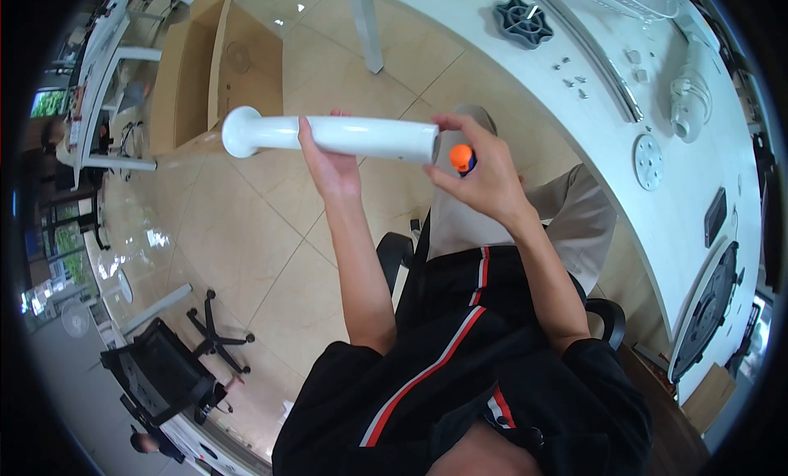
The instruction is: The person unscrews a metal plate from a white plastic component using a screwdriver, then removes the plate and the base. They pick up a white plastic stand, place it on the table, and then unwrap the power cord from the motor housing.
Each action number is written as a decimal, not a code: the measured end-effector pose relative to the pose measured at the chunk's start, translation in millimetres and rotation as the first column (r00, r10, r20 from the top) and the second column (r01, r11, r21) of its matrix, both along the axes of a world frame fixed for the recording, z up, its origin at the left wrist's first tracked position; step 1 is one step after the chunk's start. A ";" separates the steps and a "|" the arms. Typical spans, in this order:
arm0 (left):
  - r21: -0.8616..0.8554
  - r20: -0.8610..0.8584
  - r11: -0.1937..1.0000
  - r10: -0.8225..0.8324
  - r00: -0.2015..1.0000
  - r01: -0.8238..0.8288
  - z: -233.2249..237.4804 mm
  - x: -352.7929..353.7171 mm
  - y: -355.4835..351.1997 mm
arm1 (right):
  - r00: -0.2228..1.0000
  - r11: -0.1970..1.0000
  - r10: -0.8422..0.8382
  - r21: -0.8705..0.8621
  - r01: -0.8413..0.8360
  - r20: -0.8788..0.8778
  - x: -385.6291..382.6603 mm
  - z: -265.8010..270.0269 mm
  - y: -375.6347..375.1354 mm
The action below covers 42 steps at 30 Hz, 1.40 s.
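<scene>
My left hand [332, 166] wraps around the middle of a glossy white tube [377, 137], held level above the floor. The tube flares into a wide round foot at its left end. Its right end is cut straight, with a dark opening. There, the thumb and index finger of my right hand [486, 168] reach around the rim. Tucked in that same hand is an orange-and-blue handle [462, 157], seen nearly end-on; the rest of it is hidden by the palm.
On the white table [607, 98] to the right lie a dark star-shaped knob [524, 22], a chrome rod [603, 66], small screws [574, 82], a perforated white disc [648, 162], a phone [716, 216] and a round base [707, 312]. An opened cardboard box [250, 86] stands at upper left, an office chair [168, 365] lower left.
</scene>
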<state>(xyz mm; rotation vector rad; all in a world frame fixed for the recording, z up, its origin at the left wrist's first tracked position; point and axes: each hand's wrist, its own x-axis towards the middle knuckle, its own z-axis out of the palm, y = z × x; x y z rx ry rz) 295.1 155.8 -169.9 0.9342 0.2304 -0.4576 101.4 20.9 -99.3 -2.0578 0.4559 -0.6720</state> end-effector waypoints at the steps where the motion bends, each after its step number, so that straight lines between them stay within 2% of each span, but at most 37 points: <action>1: 0.029 -0.008 1.000 0.004 1.000 -0.004 -4.8 1.1 2.1 | 0.999 0.999 0.025 0.044 -0.024 -0.020 -1.4 3.4 0.3; 3: 0.027 -0.044 0.999 -0.021 0.999 0.022 -16.6 3.0 1.9 | 0.996 0.993 0.054 0.108 -0.047 -0.066 -6.7 14.8 -2.8; 4: 0.007 -0.071 0.999 -0.050 0.996 0.051 -20.1 5.0 5.5 | 0.998 0.986 0.047 0.159 -0.041 -0.039 -8.6 22.3 -4.7; 6: -0.056 -0.012 0.995 -0.080 0.997 0.079 -16.3 2.9 7.9 | 1.000 0.968 0.017 0.249 -0.022 0.021 -14.9 43.0 -12.4; 8: -0.128 0.011 0.988 -0.089 0.996 0.089 -14.8 5.4 10.6 | 0.998 0.790 -0.050 0.612 0.024 0.026 -31.9 82.3 -22.9; 10: -0.179 -0.038 0.983 0.030 0.999 -0.036 -11.6 3.8 9.3 | 0.975 0.677 -0.124 0.734 -0.054 0.186 -49.9 98.6 -32.7; 12: -0.246 -0.050 0.967 0.048 0.998 -0.059 -19.9 11.3 13.4 | 0.865 0.690 -0.205 0.694 -0.204 0.458 -70.7 97.3 -46.7; 13: -0.225 -0.027 0.973 0.041 0.999 -0.046 -18.4 10.4 13.3 | 0.781 0.701 -0.233 0.657 -0.279 0.580 -82.8 97.4 -52.6; 15: -0.177 0.017 0.984 0.028 0.999 -0.025 -11.6 7.8 13.3 | 0.792 0.856 -0.276 0.513 -0.054 0.544 -111.2 106.6 -63.1; 17: -0.171 0.083 0.985 -0.020 0.996 0.034 -8.7 6.6 17.0 | 0.755 0.840 -0.432 0.524 0.138 0.494 -140.3 110.1 -70.3; 18: -0.171 0.118 0.983 -0.047 0.992 0.067 -6.8 7.0 15.1 | 0.719 0.846 -0.488 0.472 0.249 0.495 -153.2 109.7 -75.6; 19: -0.138 0.113 0.990 -0.013 0.994 0.029 2.0 1.9 9.7 | 0.676 0.836 -0.539 0.416 0.357 0.503 -166.3 108.4 -82.4; 21: -0.074 0.112 0.996 0.062 0.992 -0.054 21.1 -14.6 -0.1 | 0.658 0.790 -0.600 0.468 0.397 0.455 -207.2 106.2 -93.0; 22: -0.070 0.125 0.997 0.054 0.991 -0.045 19.5 -15.2 0.3 | 0.647 0.766 -0.628 0.495 0.411 0.433 -220.5 107.3 -96.7; 25: -0.067 0.170 0.997 0.037 0.985 -0.026 22.1 -17.9 -4.0 | 0.312 0.503 -0.864 0.627 0.595 0.396 -226.8 123.2 -95.9; 26: -0.070 0.180 0.997 0.037 0.983 -0.024 31.3 -28.0 -8.4 | 0.347 0.536 -0.844 0.613 0.581 0.410 -239.8 123.8 -97.4; 27: -0.068 0.192 0.997 0.038 0.981 -0.025 37.0 -33.6 -9.4 | 0.328 0.517 -0.854 0.592 0.619 0.403 -247.4 123.3 -100.9; 28: -0.168 0.150 0.986 0.029 0.988 -0.004 32.7 -31.7 -7.2 | 0.310 0.495 -0.865 0.573 0.653 0.394 -253.1 123.2 -106.7; 30: -0.437 0.103 0.887 -0.114 0.988 0.148 23.6 -23.9 -5.5 | 0.304 0.461 -0.883 0.533 0.710 0.358 -269.2 117.9 -114.2; 33: -0.705 0.150 0.633 -0.307 0.940 0.319 -18.1 8.9 14.9 | 0.233 0.335 -0.926 0.362 0.870 0.298 -288.3 85.8 -130.9; 35: -0.624 0.153 0.731 -0.231 0.961 0.275 14.9 -23.1 -4.2 | 0.186 0.231 -0.960 0.222 0.947 0.207 -301.6 66.9 -137.8; 37: -0.625 0.160 0.736 -0.203 0.966 0.258 18.5 -24.2 -2.3 | 0.145 0.145 -0.981 -0.008 0.989 0.130 -306.4 59.3 -141.1; 39: -0.621 0.211 0.738 -0.167 0.963 0.264 25.3 -29.4 -4.7 | 0.138 0.124 -0.981 -0.112 0.986 0.134 -306.4 53.0 -145.5; 40: -0.629 0.292 0.699 -0.195 0.936 0.341 29.3 -28.8 -4.2 | 0.133 0.110 -0.981 -0.165 0.980 0.139 -303.9 51.7 -147.0; 42: -0.494 0.370 0.797 -0.171 0.913 0.349 51.3 -25.2 -5.2 | 0.147 0.123 -0.982 -0.191 0.974 0.119 -299.5 53.4 -146.8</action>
